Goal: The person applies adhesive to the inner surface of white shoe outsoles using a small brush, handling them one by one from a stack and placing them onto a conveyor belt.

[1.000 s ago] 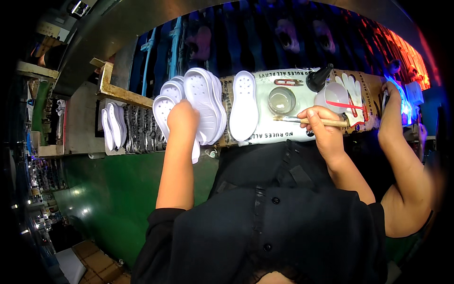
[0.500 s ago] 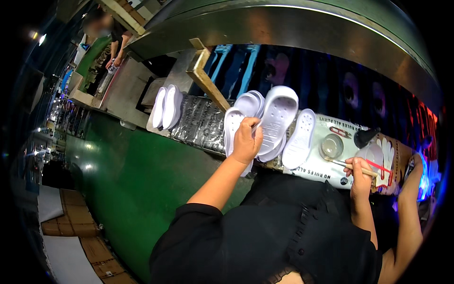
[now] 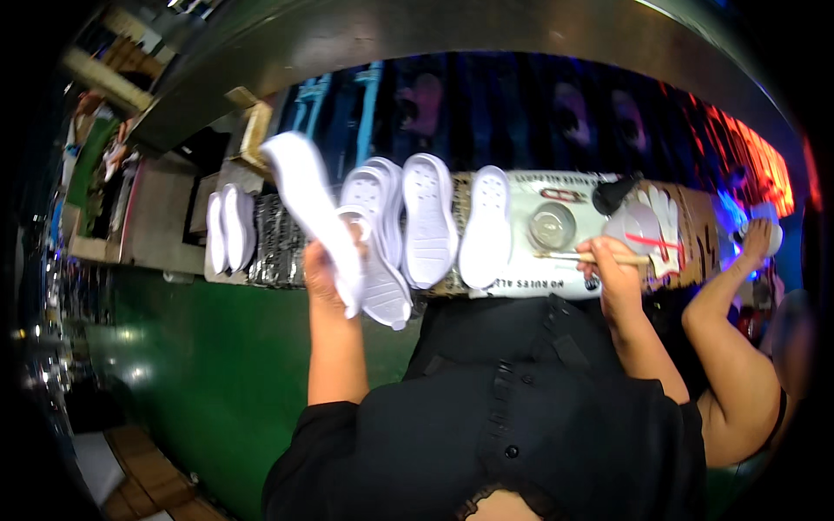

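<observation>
My left hand [image 3: 323, 276] is closed on a white shoe sole [image 3: 306, 187], which is raised on its side and blurred by motion. Just behind it, another white sole [image 3: 386, 291] leans over the table's near edge. To the right stand more white soles [image 3: 430, 221] with small holes, and a single one [image 3: 485, 227] lies apart from them. My right hand [image 3: 611, 271] grips a thin wooden-handled brush [image 3: 638, 259], its tip just below a clear round cup [image 3: 552, 227]. Liquid in the cup cannot be made out.
Beside the cup stand a translucent tub [image 3: 627, 224], a black cone [image 3: 615, 193], red-handled snips [image 3: 563, 195] and a white glove [image 3: 665, 213]. More soles [image 3: 230, 227] stand at far left, near a metal bracket [image 3: 254, 135]. At right reaches a co-worker's arm [image 3: 725, 300].
My left hand has moved from among the soles to the left, now lifting one sole. The large sole beside it now rests in the row. My right hand still holds the brush; the view has shifted.
</observation>
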`<state>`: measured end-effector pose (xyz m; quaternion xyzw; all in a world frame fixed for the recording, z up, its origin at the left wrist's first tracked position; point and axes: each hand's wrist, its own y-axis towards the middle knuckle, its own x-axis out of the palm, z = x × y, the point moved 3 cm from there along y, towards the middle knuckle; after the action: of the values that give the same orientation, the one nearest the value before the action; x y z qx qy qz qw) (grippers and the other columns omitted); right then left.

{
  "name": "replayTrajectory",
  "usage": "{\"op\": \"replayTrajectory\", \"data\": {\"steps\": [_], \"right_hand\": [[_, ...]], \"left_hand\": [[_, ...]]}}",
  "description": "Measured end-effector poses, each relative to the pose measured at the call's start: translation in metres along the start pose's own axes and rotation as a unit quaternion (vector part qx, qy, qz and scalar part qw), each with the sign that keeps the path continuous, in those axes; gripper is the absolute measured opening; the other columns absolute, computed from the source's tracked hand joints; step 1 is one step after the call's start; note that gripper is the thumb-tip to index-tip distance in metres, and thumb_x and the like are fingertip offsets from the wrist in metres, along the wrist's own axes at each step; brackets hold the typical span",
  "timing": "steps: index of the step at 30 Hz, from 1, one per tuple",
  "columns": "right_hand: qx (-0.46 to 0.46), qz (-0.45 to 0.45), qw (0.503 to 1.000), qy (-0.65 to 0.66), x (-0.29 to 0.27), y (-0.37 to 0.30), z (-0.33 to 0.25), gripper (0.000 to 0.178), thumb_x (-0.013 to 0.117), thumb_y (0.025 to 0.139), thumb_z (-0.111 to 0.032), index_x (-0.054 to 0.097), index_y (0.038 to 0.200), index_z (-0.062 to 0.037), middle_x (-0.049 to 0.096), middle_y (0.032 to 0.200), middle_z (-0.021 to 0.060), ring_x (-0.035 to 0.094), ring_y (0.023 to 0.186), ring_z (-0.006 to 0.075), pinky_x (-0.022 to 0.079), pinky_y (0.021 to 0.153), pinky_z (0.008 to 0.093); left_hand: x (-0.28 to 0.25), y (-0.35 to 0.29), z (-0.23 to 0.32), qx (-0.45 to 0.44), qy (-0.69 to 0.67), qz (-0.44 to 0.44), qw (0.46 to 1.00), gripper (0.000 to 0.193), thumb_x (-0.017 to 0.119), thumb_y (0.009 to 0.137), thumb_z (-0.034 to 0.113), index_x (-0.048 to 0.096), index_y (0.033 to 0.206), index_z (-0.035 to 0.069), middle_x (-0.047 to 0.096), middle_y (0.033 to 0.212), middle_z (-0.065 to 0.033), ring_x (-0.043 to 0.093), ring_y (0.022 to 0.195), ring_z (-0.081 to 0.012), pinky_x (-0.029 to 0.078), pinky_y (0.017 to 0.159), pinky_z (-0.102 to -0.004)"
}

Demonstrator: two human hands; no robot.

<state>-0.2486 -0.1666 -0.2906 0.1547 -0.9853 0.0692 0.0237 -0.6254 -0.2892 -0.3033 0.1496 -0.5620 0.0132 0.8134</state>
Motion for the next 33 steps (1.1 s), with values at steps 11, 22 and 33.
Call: {"op": "replayTrajectory", "data": {"steps": [11,22,33], "right_hand": [[-0.074,0.003,0.996,0.059,-0.004,-0.002,-0.023,0.030,0.052,0.098,-0.021,0.066,0.088,0.0032,0.064,0.079,0.0081,0.058,0.072,0.0136,0.046,0.070,0.0272],[-0.380,-0.108,0.888,-0.236,0.016,-0.021,-0.060,0.010,0.065,0.084,-0.013,0.070,0.080,-0.0058,0.064,0.071,0.0043,0.057,0.069,0.0225,0.040,0.072,0.0341],[-0.355,-0.100,0.877,-0.308,0.007,-0.018,-0.057,0.004,0.065,0.080,-0.010,0.069,0.079,-0.0071,0.062,0.070,0.0038,0.057,0.071,0.0232,0.042,0.086,0.0399]], "left_hand": [[0.047,-0.015,-0.088,0.037,0.485,0.215,0.847,0.065,0.059,0.087,0.007,0.024,0.141,-0.004,0.047,0.130,-0.0168,0.051,0.119,-0.0219,0.040,0.102,-0.0357],[0.081,0.016,-0.143,0.083,0.657,0.080,0.745,0.068,0.060,0.084,0.000,0.020,0.139,-0.007,0.048,0.124,-0.0216,0.055,0.113,-0.0262,0.045,0.096,-0.0361],[0.088,0.017,-0.147,0.120,0.695,0.029,0.708,0.068,0.061,0.082,-0.001,0.020,0.137,-0.004,0.041,0.128,-0.0197,0.050,0.117,-0.0266,0.040,0.101,-0.0385]]}}
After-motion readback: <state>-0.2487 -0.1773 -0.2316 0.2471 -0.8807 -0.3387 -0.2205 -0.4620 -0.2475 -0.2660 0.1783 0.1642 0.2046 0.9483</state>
